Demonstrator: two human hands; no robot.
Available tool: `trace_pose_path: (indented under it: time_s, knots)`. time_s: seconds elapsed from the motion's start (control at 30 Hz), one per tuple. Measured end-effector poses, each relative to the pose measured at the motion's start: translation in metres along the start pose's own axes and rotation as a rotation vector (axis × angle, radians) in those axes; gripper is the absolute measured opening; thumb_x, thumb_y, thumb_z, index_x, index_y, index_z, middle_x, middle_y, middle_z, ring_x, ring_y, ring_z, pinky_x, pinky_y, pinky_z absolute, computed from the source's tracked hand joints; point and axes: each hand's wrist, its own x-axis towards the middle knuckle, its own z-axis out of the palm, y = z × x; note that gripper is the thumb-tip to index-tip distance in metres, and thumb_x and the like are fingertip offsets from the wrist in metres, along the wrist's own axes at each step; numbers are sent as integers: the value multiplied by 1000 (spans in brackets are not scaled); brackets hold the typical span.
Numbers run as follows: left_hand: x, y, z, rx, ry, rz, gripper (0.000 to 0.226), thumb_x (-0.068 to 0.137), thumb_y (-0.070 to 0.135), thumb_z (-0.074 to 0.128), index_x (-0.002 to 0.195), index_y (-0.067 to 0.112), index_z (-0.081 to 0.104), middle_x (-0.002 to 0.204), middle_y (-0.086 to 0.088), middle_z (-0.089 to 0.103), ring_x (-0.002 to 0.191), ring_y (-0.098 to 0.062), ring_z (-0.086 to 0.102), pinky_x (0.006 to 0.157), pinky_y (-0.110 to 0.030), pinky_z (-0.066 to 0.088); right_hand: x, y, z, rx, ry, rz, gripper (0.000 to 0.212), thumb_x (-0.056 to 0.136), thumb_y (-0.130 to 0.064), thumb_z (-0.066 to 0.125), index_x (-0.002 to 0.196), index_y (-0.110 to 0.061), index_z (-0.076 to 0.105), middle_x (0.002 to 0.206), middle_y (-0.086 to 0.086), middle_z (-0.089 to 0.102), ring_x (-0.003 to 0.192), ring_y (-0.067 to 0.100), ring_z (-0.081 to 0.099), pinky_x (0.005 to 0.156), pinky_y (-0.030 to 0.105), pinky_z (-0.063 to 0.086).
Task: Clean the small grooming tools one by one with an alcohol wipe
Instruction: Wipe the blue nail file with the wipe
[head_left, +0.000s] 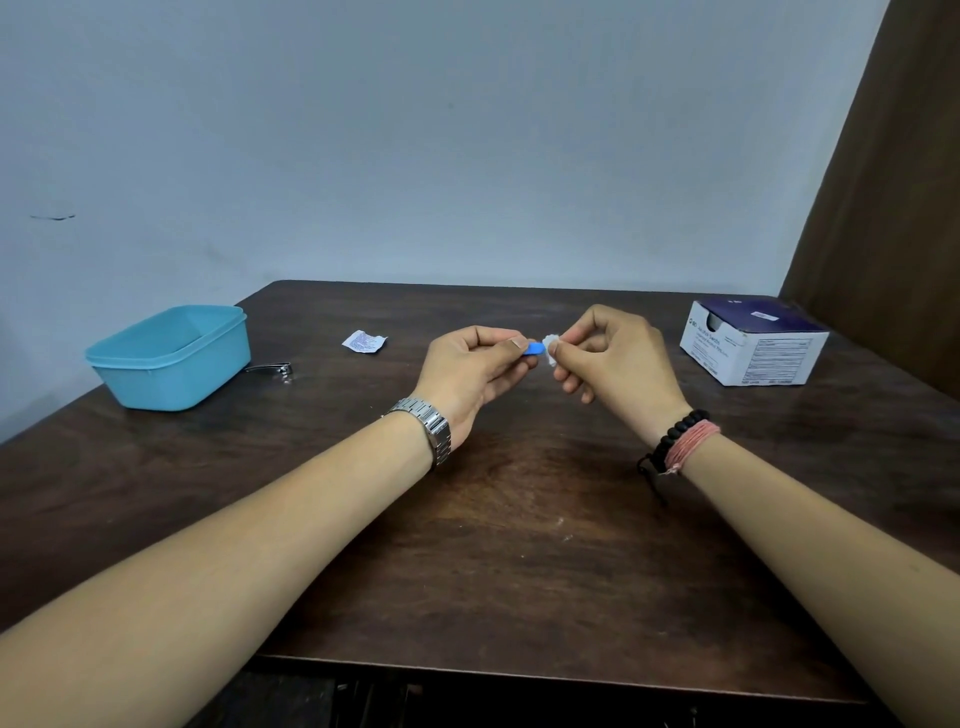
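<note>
Above the middle of the dark wooden table, my left hand pinches a small blue grooming tool between thumb and fingers; most of the tool is hidden in the hand. My right hand pinches a small white alcohol wipe against the blue tool's exposed end. A metal nail clipper lies on the table beside the turquoise plastic tub at the left. A torn wipe wrapper lies left of my hands.
A white and dark blue box of alcohol swabs stands at the right rear of the table. A brown curtain hangs at the right. The wall runs close behind the table's back edge.
</note>
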Motion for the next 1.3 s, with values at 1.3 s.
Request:
trace_pose_path:
  time_s: [1.3]
  knots:
    - [-1, -1, 1, 33, 5, 13, 3, 86, -3, 65, 87, -1, 66, 87, -17, 71, 79, -21, 70, 70, -22, 58, -3, -3, 7, -11, -34, -28, 12, 86, -14, 68, 79, -8, 61, 61, 6, 70, 47, 12, 61, 43, 25, 48]
